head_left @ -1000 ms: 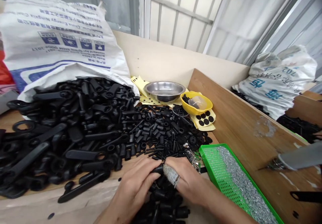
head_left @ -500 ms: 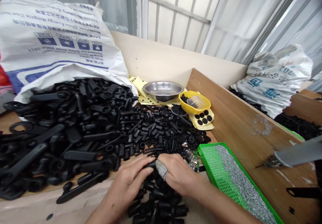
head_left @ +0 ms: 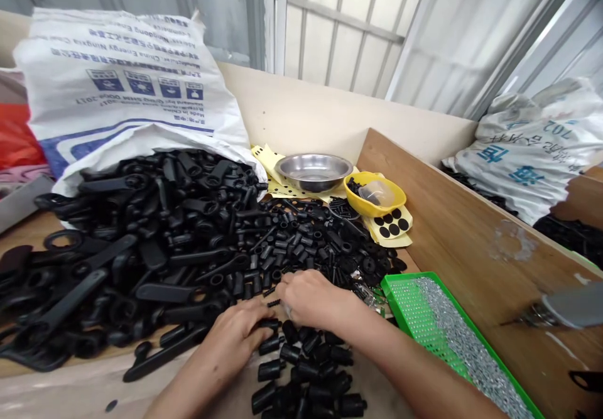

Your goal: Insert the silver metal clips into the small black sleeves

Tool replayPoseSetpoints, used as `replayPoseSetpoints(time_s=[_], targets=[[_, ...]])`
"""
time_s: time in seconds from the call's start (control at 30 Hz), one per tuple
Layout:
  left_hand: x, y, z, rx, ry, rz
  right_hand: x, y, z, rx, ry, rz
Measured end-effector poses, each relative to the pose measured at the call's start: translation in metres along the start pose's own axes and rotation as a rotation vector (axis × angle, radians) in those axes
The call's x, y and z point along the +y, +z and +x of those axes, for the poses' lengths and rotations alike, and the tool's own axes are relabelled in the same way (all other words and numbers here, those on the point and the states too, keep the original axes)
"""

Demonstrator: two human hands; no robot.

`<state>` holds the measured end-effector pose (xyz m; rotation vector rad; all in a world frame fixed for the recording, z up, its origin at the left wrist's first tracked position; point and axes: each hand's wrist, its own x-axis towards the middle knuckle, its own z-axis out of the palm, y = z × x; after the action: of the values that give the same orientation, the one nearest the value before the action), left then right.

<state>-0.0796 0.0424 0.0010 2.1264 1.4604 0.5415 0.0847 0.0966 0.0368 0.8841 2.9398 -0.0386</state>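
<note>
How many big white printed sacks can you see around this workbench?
2. The left sack has black parts spilling from its mouth; the right sack is beyond the wooden divider. Others could be hidden behind things.

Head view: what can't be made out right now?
Head view, right grip: its own back hides whether it holds anything.
Head view, left grip: its own fingers hide whether it pinches anything.
Head view, near pile: bottom edge cuts it off.
Head view, silver pieces: too small to tell their shape.
Head view, tool: right edge cuts it off.
</note>
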Motion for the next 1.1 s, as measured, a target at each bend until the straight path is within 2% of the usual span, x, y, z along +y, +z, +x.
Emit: replayPoseSetpoints(time_s=[0.1, 0.2, 0.4, 0.5, 0.63, 0.8, 0.87, 0.97, 1.1], targets=[[0.001, -0.002, 0.001, 0.026, 0.001, -0.006, -0.006, 0.007, 0.009, -0.008, -0.040, -0.063], [0.001, -0.001, 0.001, 0.107, -0.044, -0.005, -0.005, 0.007, 0.008, -0.006, -0.080, -0.101], [0.001, 0.008, 0.003, 0.220, -0.027, -0.055, -0.002, -0.012, -0.013, 0.067, -0.103, -0.113], [0.005, 0.007, 0.004, 0.262, -0.013, -0.078, 0.003, -0.016, -0.018, 0.088, -0.061, 0.039], [0.010, 0.004, 0.006, 0.309, -0.028, -0.105, 0.013, -0.007, -0.019, 0.094, 0.034, 0.310], [0.013, 0.000, 0.010, 0.301, -0.032, -0.122, 0.021, 0.001, -0.022, 0.122, 0.038, 0.456], [0.015, -0.003, 0.012, 0.245, -0.038, -0.043, 0.023, 0.000, -0.024, 0.126, 0.035, 0.502], [0.018, -0.007, 0.017, 0.156, -0.110, 0.228, 0.028, -0.005, -0.027, 0.153, 0.069, 0.527], [0.023, -0.005, 0.030, 0.160, -0.250, 0.449, 0.033, -0.011, -0.031, 0.200, 0.141, 0.507]])
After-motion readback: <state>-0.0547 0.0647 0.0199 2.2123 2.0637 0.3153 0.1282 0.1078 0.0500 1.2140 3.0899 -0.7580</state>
